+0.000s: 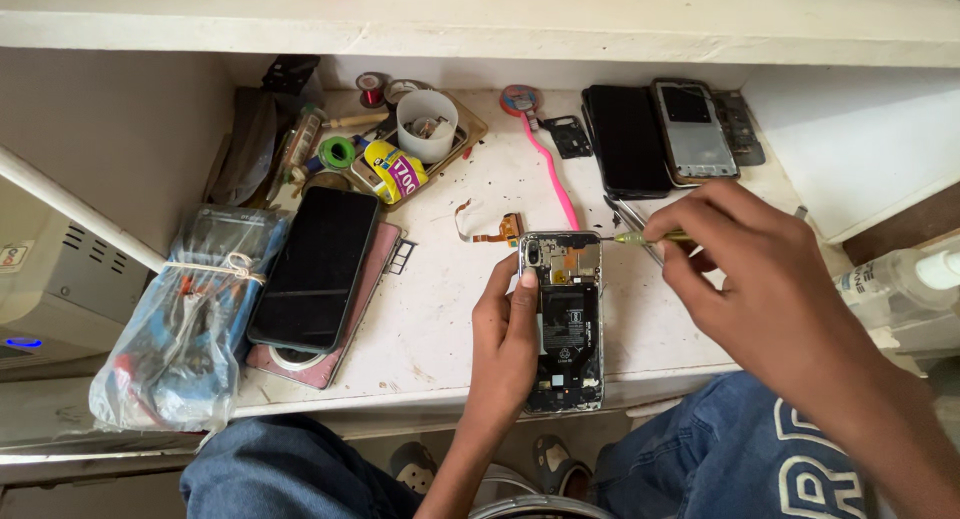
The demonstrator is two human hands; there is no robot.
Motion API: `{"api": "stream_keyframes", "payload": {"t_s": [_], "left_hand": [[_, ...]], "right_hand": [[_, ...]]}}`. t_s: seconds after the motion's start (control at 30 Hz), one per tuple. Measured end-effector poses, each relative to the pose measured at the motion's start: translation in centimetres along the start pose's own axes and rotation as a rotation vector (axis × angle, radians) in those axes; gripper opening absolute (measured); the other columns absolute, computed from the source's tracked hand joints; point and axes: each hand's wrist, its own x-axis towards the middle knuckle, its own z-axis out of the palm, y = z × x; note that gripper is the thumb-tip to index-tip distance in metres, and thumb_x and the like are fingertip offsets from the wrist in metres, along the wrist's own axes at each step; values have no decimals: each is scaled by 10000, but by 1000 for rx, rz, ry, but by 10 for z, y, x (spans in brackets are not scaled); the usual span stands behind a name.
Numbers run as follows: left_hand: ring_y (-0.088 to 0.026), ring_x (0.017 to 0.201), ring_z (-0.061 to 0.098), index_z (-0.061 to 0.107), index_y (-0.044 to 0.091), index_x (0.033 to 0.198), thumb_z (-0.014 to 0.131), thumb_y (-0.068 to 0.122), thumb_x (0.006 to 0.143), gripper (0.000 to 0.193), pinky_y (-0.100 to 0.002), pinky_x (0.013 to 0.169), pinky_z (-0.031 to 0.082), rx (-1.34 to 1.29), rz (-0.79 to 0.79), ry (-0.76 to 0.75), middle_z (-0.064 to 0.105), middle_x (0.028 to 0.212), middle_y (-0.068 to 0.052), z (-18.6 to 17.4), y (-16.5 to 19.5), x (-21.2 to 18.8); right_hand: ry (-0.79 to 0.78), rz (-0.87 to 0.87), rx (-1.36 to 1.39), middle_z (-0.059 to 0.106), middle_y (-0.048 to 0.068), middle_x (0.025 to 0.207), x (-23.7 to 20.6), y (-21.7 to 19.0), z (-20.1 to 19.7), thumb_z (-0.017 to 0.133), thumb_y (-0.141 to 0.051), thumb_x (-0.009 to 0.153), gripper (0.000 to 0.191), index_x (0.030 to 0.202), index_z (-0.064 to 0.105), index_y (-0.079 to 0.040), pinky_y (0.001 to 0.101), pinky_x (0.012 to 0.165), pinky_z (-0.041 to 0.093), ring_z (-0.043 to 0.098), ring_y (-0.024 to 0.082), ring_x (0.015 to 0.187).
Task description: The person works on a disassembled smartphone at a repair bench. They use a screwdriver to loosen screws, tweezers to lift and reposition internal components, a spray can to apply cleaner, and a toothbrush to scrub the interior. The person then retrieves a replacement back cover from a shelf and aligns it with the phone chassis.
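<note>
Left hand (507, 331): grip closed around the left edge of the opened black smartphone with its back cover off (563, 319), thumb lying on the exposed board near the camera end. The phone sits at the near edge of the scuffed white counter (440, 309), long axis running away from the person, camera end farthest.

Right hand (745, 269): grip narrow, pinching a thin yellow-green-handled screwdriver (650, 237). The tool lies roughly crosswise to the phone's long axis, tip pointing left and meeting the phone's upper right corner; whether the tip is seated in a screw I cannot tell at this resolution. The right hand is the one nearer that corner; the left holds lower on the body.

Nearby: an orange flex ribbon part (497, 229) just left of the phone's top, a pink strip-like tool (552, 174) beyond it, a dark-screened phone (315, 267) lying on a reddish case well to the left, a clear plastic bag of tools (185, 324), and a white cup (427, 124) in a cluttered tray.

Room: counter recessed under a pale shelf; blue-jeaned knees below.
</note>
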Motion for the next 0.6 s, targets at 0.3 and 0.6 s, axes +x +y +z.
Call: {"api": "stream_keyframes", "payload": {"t_s": [0.3, 0.6], "left_hand": [[-15, 514, 340, 594, 46, 1367, 475, 296, 1068, 408, -240, 447, 271, -16, -2, -11, 449, 607, 68, 1, -1, 0], [-26, 526, 341, 590, 43, 1377, 476, 307, 1065, 424, -248, 461, 281, 14, 2, -1, 431, 609, 65, 0, 1, -1]], "right_hand": [[34, 4, -28, 682, 73, 954, 2, -8, 0, 678, -46, 889, 147, 1032, 684, -11, 305, 532, 516, 686, 171, 627], [4, -11, -7, 660, 77, 934, 7, -7, 2, 673, -29, 866, 164, 1028, 689, -15, 305, 543, 526, 699, 166, 668]]}}
